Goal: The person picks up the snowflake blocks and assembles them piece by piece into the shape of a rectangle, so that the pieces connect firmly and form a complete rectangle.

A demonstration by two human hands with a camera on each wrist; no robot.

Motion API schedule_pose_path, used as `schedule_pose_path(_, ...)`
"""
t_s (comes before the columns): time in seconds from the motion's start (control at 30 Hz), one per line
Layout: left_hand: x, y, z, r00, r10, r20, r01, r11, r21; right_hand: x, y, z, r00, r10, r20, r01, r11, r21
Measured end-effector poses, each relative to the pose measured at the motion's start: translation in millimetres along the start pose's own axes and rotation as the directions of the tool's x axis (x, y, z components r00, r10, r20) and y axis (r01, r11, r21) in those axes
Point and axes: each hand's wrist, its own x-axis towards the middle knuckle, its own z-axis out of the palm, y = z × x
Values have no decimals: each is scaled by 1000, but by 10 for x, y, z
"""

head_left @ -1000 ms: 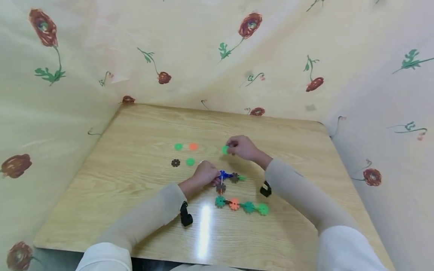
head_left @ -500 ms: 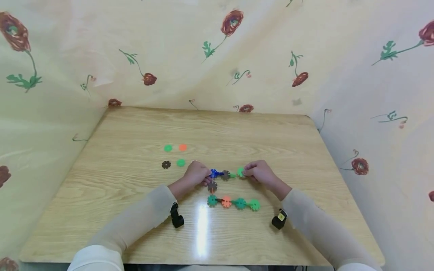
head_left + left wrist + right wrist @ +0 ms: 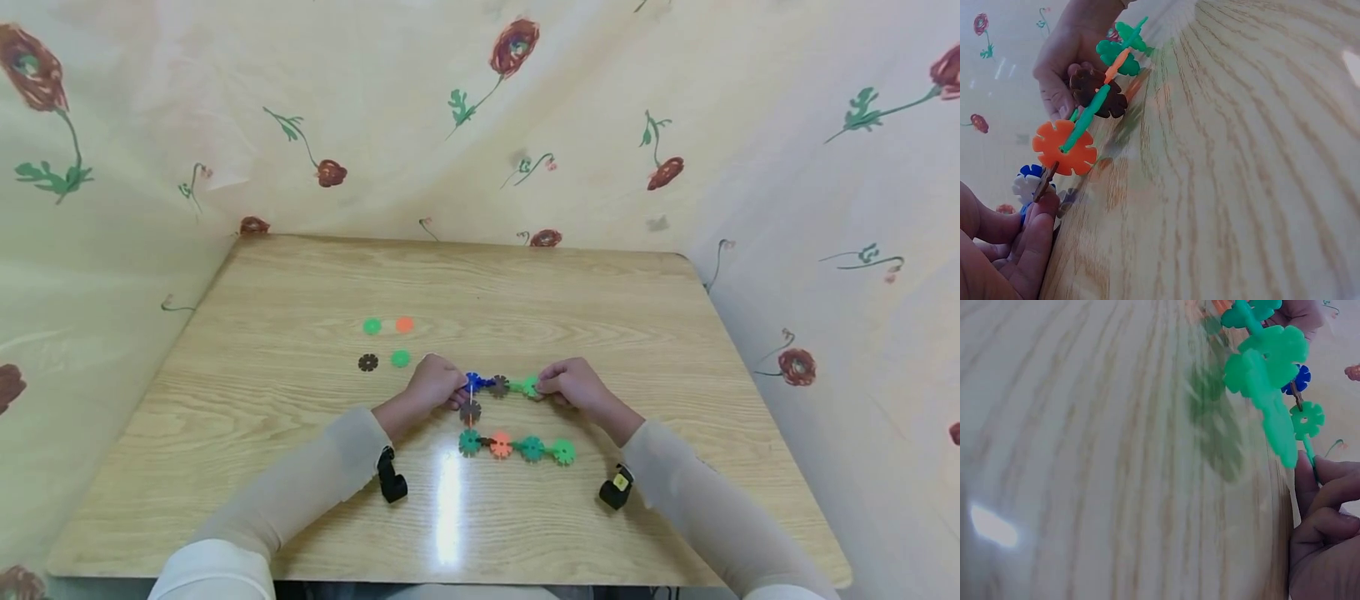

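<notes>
A chain of interlocking plastic snowflake discs lies on the table in a C shape, opening to the right. My left hand (image 3: 437,383) pinches it at the upper left corner, by a blue snowflake disc (image 3: 473,382) next to a white one (image 3: 1025,187). Between thumb and fingers of my right hand (image 3: 577,385) is a light green snowflake disc (image 3: 530,386) at the upper row's right end. It meets the green piece beside it; how deep the slots sit is hidden. The lower row has a teal disc (image 3: 470,442), an orange disc (image 3: 501,444) and more green ones.
Loose discs lie left of the chain: a green one (image 3: 372,326), an orange one (image 3: 405,324), a dark brown one (image 3: 368,362) and another green one (image 3: 401,358). Flowered cloth (image 3: 420,125) surrounds the wooden table (image 3: 300,292) behind and at the sides.
My right hand has come down and to the right with the light green disc, bringing it against the upper row's end. My left hand has kept its hold at the corner.
</notes>
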Motion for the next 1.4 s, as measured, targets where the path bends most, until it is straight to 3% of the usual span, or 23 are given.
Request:
schedule_pose_path(0.27, -22, 19, -48, 999, 30, 11, -30, 1000, -7, -26, -40, -6, 1000, 9, 28, -10, 999, 51)
schedule_pose_path(0.63, -36, -15, -51, 1000, 22, 17, -22, 1000, -5, -52, -66, 69, 997, 61, 36, -64, 995, 77)
schedule_pose_path(1.17, -42, 33, -1, 1000, 10, -21, -10, 1000, 9, -44, -107, 71, 999, 16, 39, -20, 993, 118)
schedule_pose_path(1.4, -34, 23, 8, 1000, 25, -14, -25, 999, 38, -43, -90, 96, 997, 40, 72, -47, 993, 104)
